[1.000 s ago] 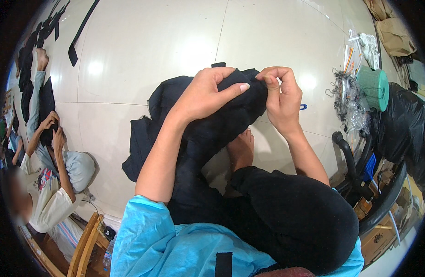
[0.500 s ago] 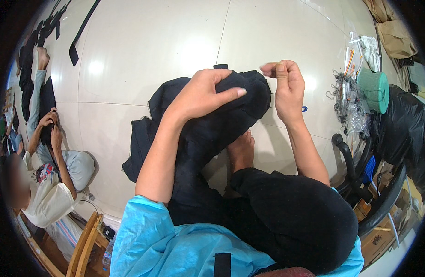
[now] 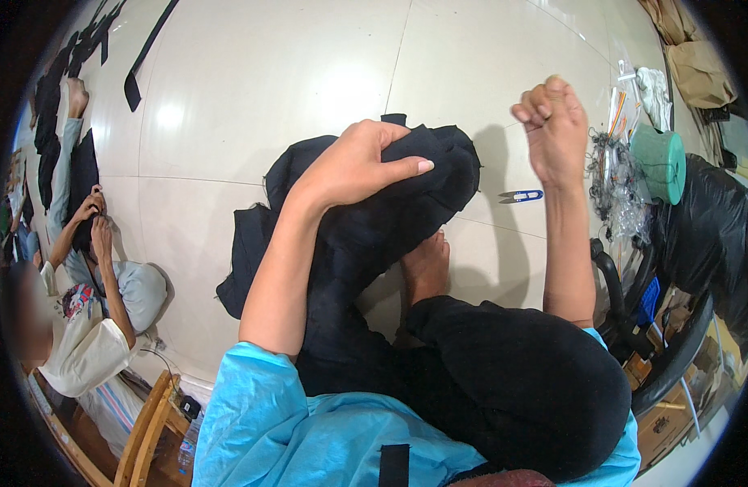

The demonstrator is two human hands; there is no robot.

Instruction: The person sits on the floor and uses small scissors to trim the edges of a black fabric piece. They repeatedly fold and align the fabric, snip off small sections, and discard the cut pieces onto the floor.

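Observation:
My left hand (image 3: 362,166) grips a bunched black cloth garment (image 3: 406,207) lying over my leg, thumb on top and fingers partly hidden in the fold. Out to the right, my right hand (image 3: 555,130) is raised away from the cloth. Its fingers are curled together in a pinch; whatever they hold, if anything, is too fine to see. Below that hand, a small pair of thread snips (image 3: 530,196) with a blue handle lies on the floor, untouched. Loose thread ends show along the cloth's edges.
Right of me are a green cylindrical tub (image 3: 659,166), tangled threads and clear plastic (image 3: 621,187), a black plastic bag (image 3: 707,235) and a black curved frame (image 3: 674,357). At left, another person (image 3: 90,341) sits handling dark cloth. Black strips (image 3: 133,89) lie on the tiled floor.
My right hand has moved from beside the cloth's edge outward to the right and farther up, uncovering the snips. The left hand stays on the cloth, almost unmoved.

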